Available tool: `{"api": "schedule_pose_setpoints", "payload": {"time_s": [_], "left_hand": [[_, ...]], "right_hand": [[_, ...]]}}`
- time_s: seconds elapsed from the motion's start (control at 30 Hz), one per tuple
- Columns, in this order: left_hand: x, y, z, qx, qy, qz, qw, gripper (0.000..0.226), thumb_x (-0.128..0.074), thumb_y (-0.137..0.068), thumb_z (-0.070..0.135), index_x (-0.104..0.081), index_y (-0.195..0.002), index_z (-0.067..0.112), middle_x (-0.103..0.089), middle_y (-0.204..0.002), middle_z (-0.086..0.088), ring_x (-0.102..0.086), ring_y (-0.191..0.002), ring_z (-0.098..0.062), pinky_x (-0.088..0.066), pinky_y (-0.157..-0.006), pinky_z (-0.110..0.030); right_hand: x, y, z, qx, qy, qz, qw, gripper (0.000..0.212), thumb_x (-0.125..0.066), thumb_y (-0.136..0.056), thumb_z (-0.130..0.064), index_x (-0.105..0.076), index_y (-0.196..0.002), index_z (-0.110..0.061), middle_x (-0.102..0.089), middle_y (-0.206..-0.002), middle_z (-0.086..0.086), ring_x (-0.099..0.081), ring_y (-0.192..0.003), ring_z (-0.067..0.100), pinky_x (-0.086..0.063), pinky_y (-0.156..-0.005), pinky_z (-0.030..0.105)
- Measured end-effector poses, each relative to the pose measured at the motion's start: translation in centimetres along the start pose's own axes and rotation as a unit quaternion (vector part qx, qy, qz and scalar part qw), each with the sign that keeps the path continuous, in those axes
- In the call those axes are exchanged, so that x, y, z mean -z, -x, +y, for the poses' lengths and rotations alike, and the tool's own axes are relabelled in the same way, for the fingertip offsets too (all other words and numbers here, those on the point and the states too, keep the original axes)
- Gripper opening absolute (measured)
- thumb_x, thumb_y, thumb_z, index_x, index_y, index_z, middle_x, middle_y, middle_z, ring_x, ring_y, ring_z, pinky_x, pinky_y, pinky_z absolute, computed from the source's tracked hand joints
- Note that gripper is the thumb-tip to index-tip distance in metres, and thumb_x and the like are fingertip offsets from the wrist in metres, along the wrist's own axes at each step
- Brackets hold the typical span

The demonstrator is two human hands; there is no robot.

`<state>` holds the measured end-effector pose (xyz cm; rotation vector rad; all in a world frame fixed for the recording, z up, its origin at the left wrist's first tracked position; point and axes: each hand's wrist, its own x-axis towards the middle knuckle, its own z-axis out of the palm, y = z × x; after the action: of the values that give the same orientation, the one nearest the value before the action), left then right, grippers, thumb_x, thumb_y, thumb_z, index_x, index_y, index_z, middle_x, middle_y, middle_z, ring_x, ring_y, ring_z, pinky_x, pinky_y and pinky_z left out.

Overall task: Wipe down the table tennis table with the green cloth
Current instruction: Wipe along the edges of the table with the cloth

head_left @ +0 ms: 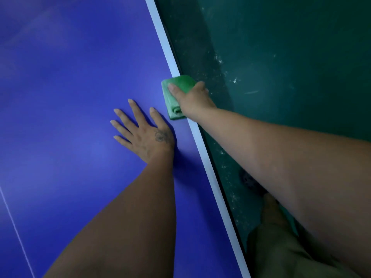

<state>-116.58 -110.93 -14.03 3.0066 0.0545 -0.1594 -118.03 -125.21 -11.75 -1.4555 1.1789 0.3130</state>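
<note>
The blue table tennis table (70,97) fills the left of the view, with its white edge line (202,149) running diagonally. A folded green cloth (178,87) lies over that edge line. My right hand (192,99) grips the cloth, thumb on top and the other fingers wrapped over the table's rim, out of sight. My left hand (144,131) rests flat on the blue surface just left of the cloth, fingers spread and straight.
Right of the table edge is a dark green floor (291,67) with white specks and scuffs. My leg in olive shorts (275,247) stands close to the table's side. A thin white centre line (14,227) crosses the surface at lower left.
</note>
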Motion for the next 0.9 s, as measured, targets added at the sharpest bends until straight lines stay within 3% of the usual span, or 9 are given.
{"api": "schedule_pose_setpoints", "payload": {"time_s": [0.13,0.27,0.37,0.5,0.63,0.73,0.9], "left_hand": [[-0.2,-0.2,-0.1,0.000,-0.011,0.009,1.000,0.070,-0.025,-0.108,0.064,-0.016,-0.173,0.041,-0.004,-0.183,0.003,0.000,-0.169,-0.026,0.000,-0.134,-0.056],[-0.4,-0.1,-0.3,-0.009,-0.019,0.021,1.000,0.068,-0.030,-0.109,0.062,-0.020,-0.173,0.040,-0.008,-0.183,0.001,-0.003,-0.169,-0.027,-0.002,-0.135,-0.056],[-0.3,-0.1,-0.4,-0.014,-0.021,0.025,0.999,0.068,-0.031,-0.110,0.060,-0.023,-0.173,0.037,-0.010,-0.183,0.000,-0.005,-0.169,-0.028,-0.003,-0.135,-0.056],[-0.2,-0.2,-0.1,-0.014,-0.017,0.020,1.000,0.068,-0.033,-0.110,0.059,-0.023,-0.173,0.036,-0.010,-0.183,0.000,-0.004,-0.169,-0.027,-0.004,-0.135,-0.056],[-0.2,-0.3,-0.1,-0.012,-0.017,0.019,1.000,0.068,-0.039,-0.110,0.055,-0.025,-0.173,0.034,-0.011,-0.183,-0.001,-0.005,-0.169,-0.028,-0.004,-0.135,-0.056],[-0.5,-0.2,-0.2,-0.017,-0.015,0.024,0.999,0.067,-0.040,-0.110,0.055,-0.024,-0.173,0.036,-0.010,-0.183,0.001,-0.004,-0.169,-0.026,-0.006,-0.135,-0.057],[-0.7,-0.3,-0.5,-0.019,-0.018,0.023,0.999,0.067,-0.035,-0.111,0.058,-0.021,-0.173,0.037,-0.009,-0.183,0.003,-0.002,-0.169,-0.025,-0.007,-0.134,-0.057]], "right_hand": [[0.0,-1.7,-1.3,0.022,-0.007,0.002,1.000,0.090,-0.057,-0.099,-0.073,-0.033,-0.156,-0.008,-0.039,-0.164,0.014,-0.049,-0.145,0.039,-0.045,-0.116,0.051],[0.4,2.6,3.8,0.055,0.002,-0.013,0.998,0.088,-0.062,-0.099,-0.065,-0.032,-0.162,-0.011,-0.042,-0.161,0.013,-0.047,-0.147,0.033,-0.042,-0.118,0.048],[0.8,8.1,9.0,0.034,0.004,-0.033,0.999,0.097,-0.058,-0.095,-0.070,-0.025,-0.169,-0.017,-0.039,-0.165,0.008,-0.041,-0.151,0.027,-0.037,-0.123,0.046],[0.3,10.4,10.8,-0.023,-0.048,-0.030,0.998,0.097,-0.059,-0.090,-0.069,-0.031,-0.168,-0.017,-0.045,-0.161,0.005,-0.045,-0.149,0.025,-0.038,-0.124,0.049],[-0.2,4.1,5.2,-0.029,-0.086,0.004,0.996,0.084,-0.075,-0.096,-0.057,-0.041,-0.159,-0.013,-0.052,-0.152,0.009,-0.052,-0.140,0.028,-0.042,-0.119,0.050],[0.6,-3.4,-2.3,-0.003,-0.082,-0.007,0.997,0.084,-0.075,-0.093,-0.063,-0.044,-0.151,-0.010,-0.055,-0.149,0.012,-0.058,-0.134,0.032,-0.049,-0.113,0.049],[3.4,-12.1,-13.5,0.006,-0.036,-0.083,0.996,0.101,-0.066,-0.095,-0.073,-0.024,-0.163,-0.009,-0.043,-0.163,0.014,-0.051,-0.145,0.034,-0.043,-0.115,0.041]]}}
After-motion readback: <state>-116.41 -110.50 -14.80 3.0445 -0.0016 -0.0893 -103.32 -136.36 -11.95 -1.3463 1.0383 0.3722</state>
